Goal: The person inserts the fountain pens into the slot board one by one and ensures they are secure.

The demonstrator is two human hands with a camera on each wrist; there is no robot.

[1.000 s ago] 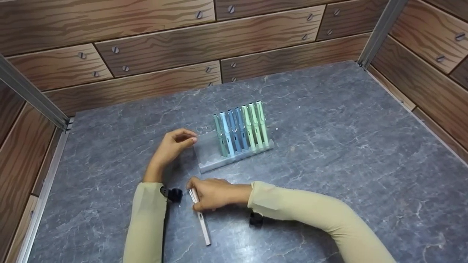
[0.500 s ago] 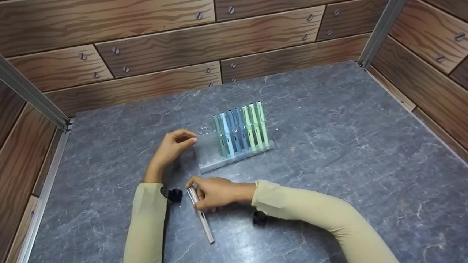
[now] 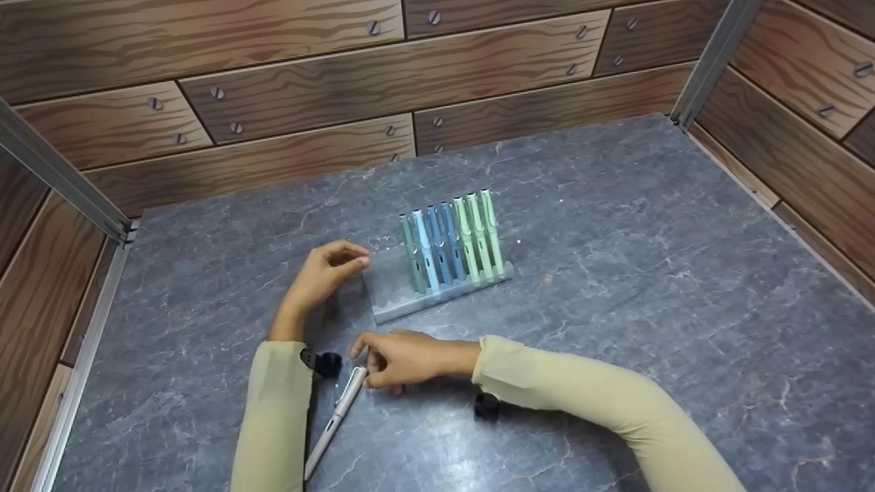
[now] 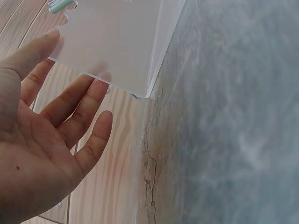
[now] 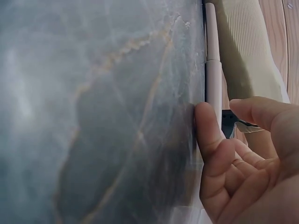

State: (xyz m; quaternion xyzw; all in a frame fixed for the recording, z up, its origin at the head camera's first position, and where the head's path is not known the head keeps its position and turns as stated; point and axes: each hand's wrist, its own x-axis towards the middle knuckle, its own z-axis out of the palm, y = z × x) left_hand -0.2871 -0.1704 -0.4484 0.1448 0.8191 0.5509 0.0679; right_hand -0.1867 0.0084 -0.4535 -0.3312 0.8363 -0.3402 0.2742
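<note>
A clear plastic pen stand [image 3: 389, 280] leans upright on the table, with several green and blue pens [image 3: 451, 242] in its right part. At its left edge is my left hand [image 3: 318, 273]; in the left wrist view the thumb lies on the front of the panel and fingertips are behind it, pinching the edge. A pale pinkish-grey capped pen [image 3: 335, 424] lies slantwise on the table, its clip end by my right hand [image 3: 403, 359]. In the right wrist view one fingertip touches this pen [image 5: 214, 84], while another digit stands apart from it.
Dark wrist cameras hang at the left wrist [image 3: 328, 364] and the right wrist [image 3: 487, 406]. The grey marbled table [image 3: 649, 273] is bounded by wood-patterned walls [image 3: 307, 82] with metal corner posts. My left sleeve [image 3: 270, 417] lies close beside the loose pen.
The loose pen has turned, its lower end swinging left toward my left sleeve, and has come out from between my right fingers. My left hand and the stand have stayed put.
</note>
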